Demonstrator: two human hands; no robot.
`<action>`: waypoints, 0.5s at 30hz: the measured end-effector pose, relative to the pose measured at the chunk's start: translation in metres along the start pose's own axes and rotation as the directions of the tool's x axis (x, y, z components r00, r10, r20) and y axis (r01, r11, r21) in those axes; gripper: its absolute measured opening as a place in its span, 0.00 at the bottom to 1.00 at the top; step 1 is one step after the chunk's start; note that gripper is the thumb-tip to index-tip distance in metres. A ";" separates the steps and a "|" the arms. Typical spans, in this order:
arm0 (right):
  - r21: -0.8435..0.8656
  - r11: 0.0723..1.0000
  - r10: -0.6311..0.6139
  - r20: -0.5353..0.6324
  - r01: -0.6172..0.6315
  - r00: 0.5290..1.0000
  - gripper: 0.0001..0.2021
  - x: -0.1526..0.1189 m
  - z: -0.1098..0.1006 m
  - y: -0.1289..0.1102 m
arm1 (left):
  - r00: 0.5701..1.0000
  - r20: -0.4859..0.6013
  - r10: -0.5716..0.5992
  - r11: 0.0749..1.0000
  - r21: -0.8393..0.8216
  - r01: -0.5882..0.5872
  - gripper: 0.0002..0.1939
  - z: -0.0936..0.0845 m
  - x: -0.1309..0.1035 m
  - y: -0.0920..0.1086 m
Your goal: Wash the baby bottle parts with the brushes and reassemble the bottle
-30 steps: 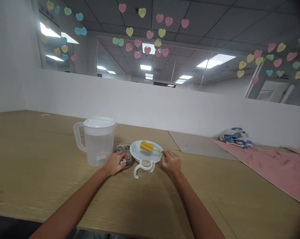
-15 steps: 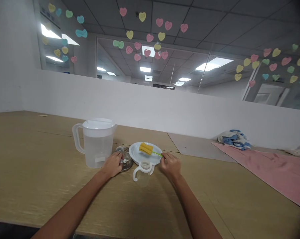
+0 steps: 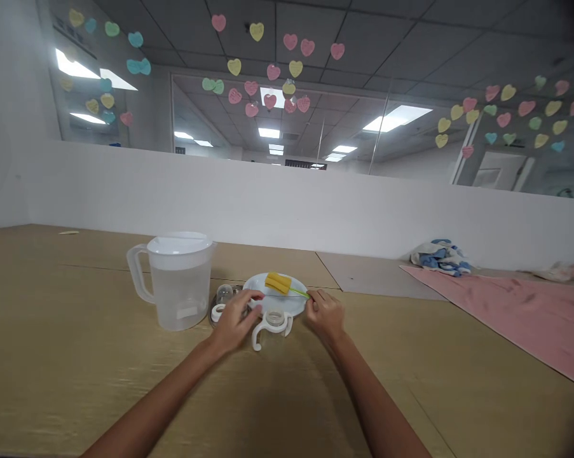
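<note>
A sponge brush (image 3: 278,284) with a yellow head and a thin green handle lies across a white plate (image 3: 293,306). My right hand (image 3: 325,313) is closed around the end of that handle, at the plate's right edge. My left hand (image 3: 236,321) hovers by the plate's left rim, thumb and forefinger apart, nothing between them. In front of the plate stands a clear baby bottle (image 3: 273,324) with white side handles and an uncapped mouth. Behind my left hand, a dark round tray holds a clear dome cap (image 3: 224,293) and a white ring (image 3: 217,312), partly hidden.
To the left stands a translucent lidded pitcher (image 3: 180,286) with liquid in it. A pink cloth (image 3: 506,312) covers the table's right side, with a crumpled blue-and-white cloth (image 3: 440,257) behind it. A white wall (image 3: 267,203) runs along the back.
My left hand has left the tray and moved right to the plate's edge, its fingers now spread. The ring on the tray has come into view. My right hand keeps the brush handle.
</note>
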State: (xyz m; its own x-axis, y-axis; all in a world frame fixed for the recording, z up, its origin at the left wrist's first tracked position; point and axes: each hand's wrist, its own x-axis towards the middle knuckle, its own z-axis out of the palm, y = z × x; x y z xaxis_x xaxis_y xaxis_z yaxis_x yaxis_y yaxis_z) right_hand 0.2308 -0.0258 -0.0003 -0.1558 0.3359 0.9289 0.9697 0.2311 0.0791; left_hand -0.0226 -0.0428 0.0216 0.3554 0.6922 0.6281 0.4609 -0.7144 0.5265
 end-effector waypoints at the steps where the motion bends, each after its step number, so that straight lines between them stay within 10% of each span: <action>1: 0.003 1.000 0.009 -0.006 -0.009 1.000 0.11 0.000 -0.001 0.000 | 0.998 0.048 0.038 0.999 -0.016 -0.037 0.16 0.006 -0.004 0.008; 15: 0.104 0.990 0.105 -0.074 -0.097 0.992 0.10 0.007 -0.015 -0.003 | 0.997 0.071 -0.007 0.992 -0.128 0.016 0.21 0.033 -0.023 0.018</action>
State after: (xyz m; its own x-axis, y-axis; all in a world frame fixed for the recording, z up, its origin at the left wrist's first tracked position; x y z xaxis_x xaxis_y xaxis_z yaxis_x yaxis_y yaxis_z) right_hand 0.2299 -0.0373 0.0116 -0.0387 0.2898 0.9563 0.9555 0.2907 -0.0494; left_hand 0.0041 -0.0683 -0.0023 0.4090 0.7028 0.5821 0.3588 -0.7104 0.6055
